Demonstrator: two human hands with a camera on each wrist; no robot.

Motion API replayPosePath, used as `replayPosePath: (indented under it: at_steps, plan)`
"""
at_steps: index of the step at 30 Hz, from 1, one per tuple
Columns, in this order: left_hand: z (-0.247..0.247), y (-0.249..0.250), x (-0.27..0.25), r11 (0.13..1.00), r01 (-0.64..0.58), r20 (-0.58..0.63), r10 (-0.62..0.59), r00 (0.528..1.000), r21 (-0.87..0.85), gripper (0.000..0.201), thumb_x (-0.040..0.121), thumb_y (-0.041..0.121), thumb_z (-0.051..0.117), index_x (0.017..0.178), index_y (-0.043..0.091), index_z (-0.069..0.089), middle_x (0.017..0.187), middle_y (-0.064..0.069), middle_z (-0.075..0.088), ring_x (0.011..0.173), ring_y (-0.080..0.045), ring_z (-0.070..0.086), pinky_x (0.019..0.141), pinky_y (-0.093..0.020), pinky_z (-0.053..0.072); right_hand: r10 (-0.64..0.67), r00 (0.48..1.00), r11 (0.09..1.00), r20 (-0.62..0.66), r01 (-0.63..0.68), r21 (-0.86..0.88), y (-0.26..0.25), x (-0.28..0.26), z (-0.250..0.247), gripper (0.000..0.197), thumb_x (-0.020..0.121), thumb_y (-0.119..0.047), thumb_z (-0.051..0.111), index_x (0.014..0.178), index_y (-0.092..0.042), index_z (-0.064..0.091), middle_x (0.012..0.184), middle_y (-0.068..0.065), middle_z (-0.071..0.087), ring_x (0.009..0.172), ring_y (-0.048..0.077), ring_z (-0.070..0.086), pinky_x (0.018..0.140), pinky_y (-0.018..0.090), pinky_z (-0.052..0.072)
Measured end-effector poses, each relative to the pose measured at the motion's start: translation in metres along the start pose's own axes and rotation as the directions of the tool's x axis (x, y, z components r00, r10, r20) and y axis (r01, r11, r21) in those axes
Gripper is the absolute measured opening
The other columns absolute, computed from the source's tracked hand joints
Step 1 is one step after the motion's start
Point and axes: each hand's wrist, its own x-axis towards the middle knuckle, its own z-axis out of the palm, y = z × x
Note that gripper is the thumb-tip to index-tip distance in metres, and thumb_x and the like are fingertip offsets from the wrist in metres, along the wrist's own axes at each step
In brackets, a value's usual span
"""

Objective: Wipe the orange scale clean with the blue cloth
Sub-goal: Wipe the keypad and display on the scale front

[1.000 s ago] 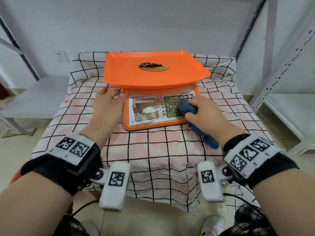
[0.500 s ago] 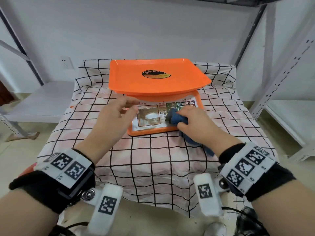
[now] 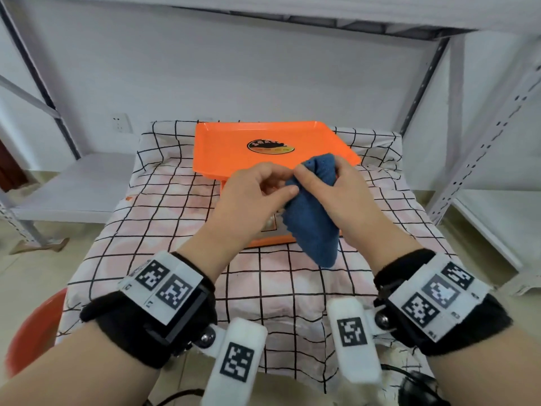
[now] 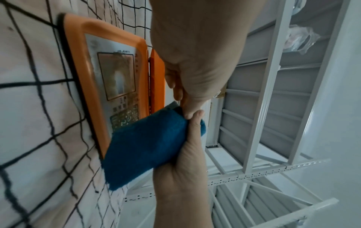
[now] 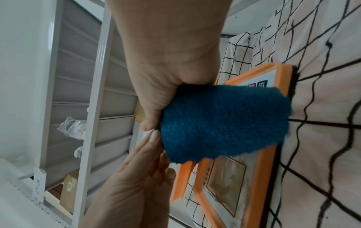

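Observation:
The orange scale (image 3: 234, 148) stands on the checked tablecloth, with its tray on top and its printed front panel (image 4: 117, 74) below. Both hands are raised over that panel and hide most of it in the head view. My right hand (image 3: 319, 174) grips the bunched blue cloth (image 3: 313, 218), which hangs down in front of the panel, clear of the scale (image 5: 230, 185). My left hand (image 3: 288, 180) pinches the cloth's upper edge beside the right thumb. In the wrist views the cloth (image 4: 144, 148) (image 5: 215, 123) hangs between the hands.
A black-and-white checked cloth (image 3: 164, 230) covers the small table. Grey metal shelving (image 3: 474, 148) stands to the right and left, with a shelf overhead. A red stool (image 3: 32, 326) sits at lower left. A wall socket (image 3: 121, 123) is behind.
My right hand has lifted the blue cloth off the keypad panel. My left hand has left the scale's side and come across to the cloth's edge.

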Motion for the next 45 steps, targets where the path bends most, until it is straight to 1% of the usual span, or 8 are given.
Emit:
replayPosePath:
  at_steps: [6,13,18,24,31,39,42,45]
  plan:
    - [-0.011,0.000,0.009,0.999,0.029,-0.080,-0.027,0.996,0.023,0.020,0.084,0.012,0.067,0.076,0.030,0.064,0.072,0.010,0.063,0.071,-0.009,0.056,0.072,-0.028,0.050,0.141,0.978,0.982,0.155,-0.159,0.104,0.007,-0.003,-0.008,0.058,0.070,-0.040,0.079,0.114,-0.010,0.057,0.107,0.007,0.068,0.097,0.020,0.067,0.084,0.040,0.056]
    - [-0.012,-0.004,0.009,0.993,0.037,-0.142,-0.022,0.990,0.108,0.013,0.083,0.014,0.068,0.077,0.025,0.066,0.067,0.014,0.061,0.054,0.008,0.049,0.055,-0.005,0.036,0.198,0.908,0.938,0.369,-0.285,0.199,0.008,-0.004,-0.016,0.052,0.069,-0.014,0.077,0.117,-0.008,0.059,0.113,0.013,0.067,0.103,0.027,0.065,0.091,0.041,0.052]
    - [-0.011,-0.006,0.011,0.984,0.039,-0.140,-0.014,0.990,0.175,0.014,0.083,0.017,0.069,0.077,0.028,0.064,0.071,0.012,0.057,0.057,0.006,0.048,0.055,-0.005,0.034,0.195,0.942,0.932,0.272,-0.265,0.247,0.009,-0.004,-0.014,0.022,0.087,-0.011,0.063,0.109,-0.011,0.062,0.108,0.012,0.068,0.096,0.023,0.066,0.082,0.035,0.052]
    - [-0.011,0.003,0.007,0.968,-0.079,-0.099,0.105,0.990,0.237,0.011,0.083,0.024,0.069,0.092,0.025,0.064,0.084,0.014,0.051,0.065,0.001,0.049,0.065,-0.005,0.039,0.180,0.984,0.972,-0.009,-0.176,0.155,0.011,-0.003,-0.012,0.016,0.081,-0.021,0.072,0.094,-0.015,0.065,0.090,0.004,0.069,0.084,0.017,0.067,0.074,0.033,0.055]
    - [0.008,-0.001,0.001,0.918,-0.104,0.185,0.034,0.982,0.384,0.042,0.082,0.035,0.068,0.121,0.020,0.060,0.111,0.009,0.059,0.096,-0.005,0.056,0.086,-0.016,0.040,0.367,0.928,0.756,-0.073,-0.251,0.604,-0.005,-0.002,-0.008,0.008,0.086,-0.011,0.062,0.095,-0.012,0.061,0.081,0.001,0.067,0.067,0.010,0.066,0.058,0.024,0.053]
    - [0.014,0.002,0.003,0.948,-0.143,0.050,0.135,0.990,0.284,0.021,0.085,0.006,0.059,0.101,0.013,0.071,0.091,0.003,0.069,0.085,-0.012,0.059,0.078,-0.023,0.045,0.425,0.899,0.716,0.107,-0.407,0.567,-0.002,-0.014,-0.015,0.014,0.087,-0.020,0.063,0.100,-0.014,0.062,0.088,0.004,0.066,0.080,0.020,0.065,0.072,0.037,0.056]
    - [0.022,0.001,0.004,0.924,-0.182,0.199,0.119,0.973,0.337,0.018,0.086,0.013,0.061,0.102,0.016,0.071,0.090,0.007,0.067,0.081,-0.007,0.053,0.071,-0.010,0.037,0.488,0.872,0.705,0.036,-0.418,0.573,0.008,-0.015,-0.018,0.014,0.087,-0.011,0.062,0.101,-0.009,0.061,0.087,0.008,0.068,0.072,0.019,0.068,0.058,0.033,0.057]
    - [0.028,-0.001,0.003,0.909,-0.134,0.191,0.062,0.980,0.395,0.026,0.089,0.038,0.059,0.083,0.016,0.071,0.079,0.005,0.060,0.076,-0.009,0.050,0.068,-0.022,0.037,0.541,0.833,0.699,-0.118,-0.367,0.614,0.015,-0.014,-0.027,0.010,0.085,-0.004,0.064,0.090,-0.010,0.058,0.085,0.008,0.067,0.075,0.018,0.067,0.052,0.030,0.056]
